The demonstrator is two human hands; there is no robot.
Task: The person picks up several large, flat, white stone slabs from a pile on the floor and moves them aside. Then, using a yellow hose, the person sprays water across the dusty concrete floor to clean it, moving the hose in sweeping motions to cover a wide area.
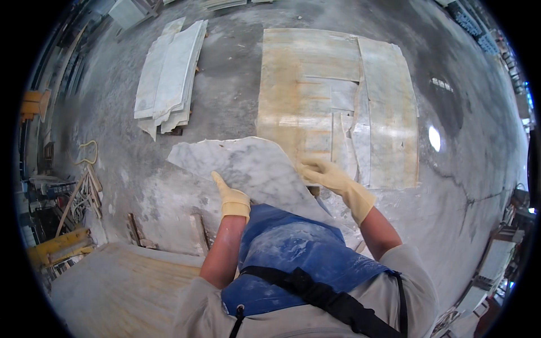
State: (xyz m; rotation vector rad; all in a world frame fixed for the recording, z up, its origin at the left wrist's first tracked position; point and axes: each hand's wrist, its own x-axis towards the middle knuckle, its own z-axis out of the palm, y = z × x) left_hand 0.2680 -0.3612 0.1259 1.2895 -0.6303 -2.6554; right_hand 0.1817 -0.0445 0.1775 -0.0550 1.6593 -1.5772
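I carry a broken white slab of marble with grey veins (pixel 248 166) in front of my blue apron. My left hand (pixel 231 197), in a yellow rubber glove, grips its lower left edge. My right hand (pixel 332 177), gloved the same way, holds its right edge. The slab is irregular, with a pointed left corner, and hangs above the dusty concrete floor. Its near end rests against my apron.
A large beige and yellow marble slab with cracked pieces (pixel 338 101) lies on the floor ahead. A stack of white marble strips (pixel 169 79) lies at the far left. A beige slab (pixel 124 281) is at the lower left, beside wooden battens (pixel 135 228) and yellow equipment (pixel 59 245).
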